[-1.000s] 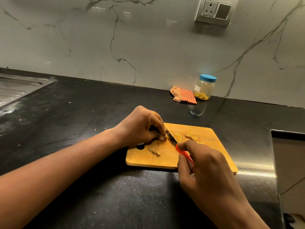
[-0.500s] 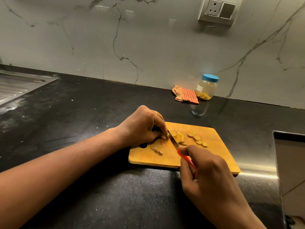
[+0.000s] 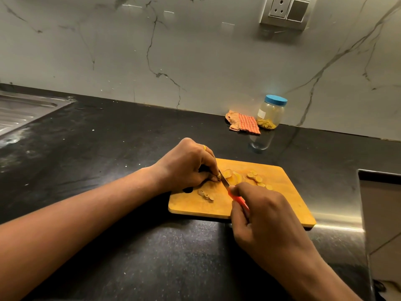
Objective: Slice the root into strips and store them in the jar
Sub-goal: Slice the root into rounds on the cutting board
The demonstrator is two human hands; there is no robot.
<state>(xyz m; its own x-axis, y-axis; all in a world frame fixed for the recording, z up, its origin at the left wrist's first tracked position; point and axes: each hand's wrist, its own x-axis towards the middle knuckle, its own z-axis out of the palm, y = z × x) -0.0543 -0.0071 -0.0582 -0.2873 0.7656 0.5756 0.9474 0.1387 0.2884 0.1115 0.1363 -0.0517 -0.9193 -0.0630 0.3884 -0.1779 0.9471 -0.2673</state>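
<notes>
A wooden cutting board (image 3: 280, 198) lies on the black counter. My left hand (image 3: 188, 166) pinches a small piece of root (image 3: 219, 176) against the board with its fingertips. My right hand (image 3: 264, 220) grips a knife with a red handle (image 3: 238, 199); its blade (image 3: 224, 180) rests right beside my left fingertips. Cut yellow slices (image 3: 255, 177) lie to the right of the blade, and a scrap of peel (image 3: 205, 194) lies to its left. The jar (image 3: 271, 112) with a blue lid stands at the back wall, lid on, with yellow strips at its bottom.
A folded orange checked cloth (image 3: 244, 123) lies just left of the jar. A steel sink drainboard (image 3: 23, 110) is at the far left. The counter drops off at a steel-edged corner (image 3: 366, 177) on the right. A wall socket (image 3: 284, 10) is above.
The camera view has shifted slightly. My right hand has drawn the knife a little toward me, and more cut slices show to the right of the blade. My left hand keeps its hold.
</notes>
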